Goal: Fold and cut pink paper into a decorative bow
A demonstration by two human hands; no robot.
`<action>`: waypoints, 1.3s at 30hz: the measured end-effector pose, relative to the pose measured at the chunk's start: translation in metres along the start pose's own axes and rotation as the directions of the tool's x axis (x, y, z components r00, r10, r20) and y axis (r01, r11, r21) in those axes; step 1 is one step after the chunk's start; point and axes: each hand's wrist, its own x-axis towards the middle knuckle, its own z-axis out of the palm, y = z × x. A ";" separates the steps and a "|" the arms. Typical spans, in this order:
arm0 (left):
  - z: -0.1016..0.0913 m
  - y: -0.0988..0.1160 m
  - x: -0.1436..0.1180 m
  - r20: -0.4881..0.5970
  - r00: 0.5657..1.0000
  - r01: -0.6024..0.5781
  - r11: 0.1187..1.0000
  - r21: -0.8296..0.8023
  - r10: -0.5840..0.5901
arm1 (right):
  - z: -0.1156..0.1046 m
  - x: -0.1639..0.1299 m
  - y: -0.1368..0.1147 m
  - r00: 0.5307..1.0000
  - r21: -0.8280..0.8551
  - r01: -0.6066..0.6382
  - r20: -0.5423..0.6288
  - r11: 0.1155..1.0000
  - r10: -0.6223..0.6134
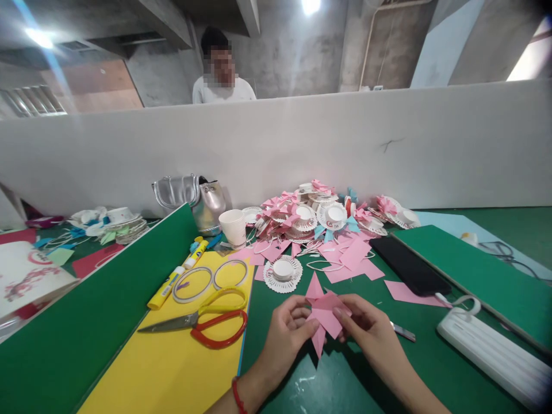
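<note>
Between my two hands is a folded pink paper shape (326, 313) with pointed tips above and below, held just over the green table. My left hand (290, 329) pinches its left side, thumb on the front. On its right side, my right hand (364, 325) grips with thumb and fingers. Just beyond the paper lies a small white paper hat (283, 272) with a lacy brim. Left of my hands, scissors (202, 316) with one yellow and one red handle rest on yellow card (172, 368). A small metal blade tool (403, 332) lies right of my right hand.
Two tape rings (192, 284) and glue sticks (172, 284) lie by a green divider (107, 287). Behind stand a paper cup (233, 227), a silver bag (209, 204) and a heap of decorated paper hats (302, 215). At right are a phone (409, 267) and power strip (491, 356). A person (224, 86) is beyond the partition.
</note>
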 end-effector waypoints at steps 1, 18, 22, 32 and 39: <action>0.000 -0.001 0.001 0.005 1.000 0.007 1.000 -0.012 -0.007 | 0.000 0.000 -0.001 1.000 -0.004 0.007 0.001 1.000 -0.007; -0.002 0.003 -0.004 -0.034 0.991 -0.119 0.970 0.213 0.129 | -0.002 -0.002 0.002 0.994 -0.009 0.109 -0.005 0.994 -0.109; -0.003 0.002 -0.004 0.013 0.989 -0.146 0.969 0.198 0.147 | -0.001 -0.003 0.002 0.991 -0.073 0.129 -0.031 0.989 -0.132; -0.002 -0.005 0.003 -0.178 0.979 -0.075 0.985 0.154 0.102 | 0.001 -0.005 0.000 0.992 -0.015 0.053 -0.113 0.999 -0.054; -0.001 -0.003 0.001 -0.118 0.987 -0.078 0.968 0.240 0.109 | 0.002 -0.002 0.002 0.987 0.032 -0.021 -0.160 0.999 0.026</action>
